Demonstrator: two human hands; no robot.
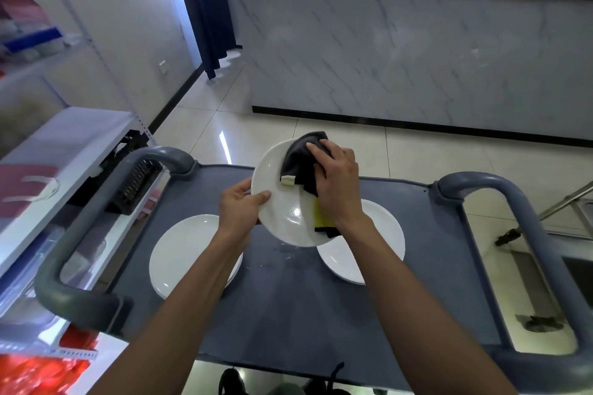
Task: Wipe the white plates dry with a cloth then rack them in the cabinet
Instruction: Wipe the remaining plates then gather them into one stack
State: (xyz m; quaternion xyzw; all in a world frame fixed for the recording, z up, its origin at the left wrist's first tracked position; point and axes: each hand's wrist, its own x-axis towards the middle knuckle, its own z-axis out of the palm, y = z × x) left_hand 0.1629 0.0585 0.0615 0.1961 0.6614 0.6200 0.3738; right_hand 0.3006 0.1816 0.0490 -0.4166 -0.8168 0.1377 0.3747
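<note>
White plate (282, 202) — held tilted above the grey cart (288, 314), left hand (239, 207) pinching its rim. Dark cloth (303, 163) — pressed on its face under right hand (333, 183). Step: wiping. Next, likely: racking; two plates (179, 253) await on cart.

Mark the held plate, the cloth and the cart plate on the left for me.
held plate (282, 202), head view, bare centre.
cloth (301, 157), head view, dark fold beside the fingers.
left cart plate (183, 250), head view, bare centre.
</note>
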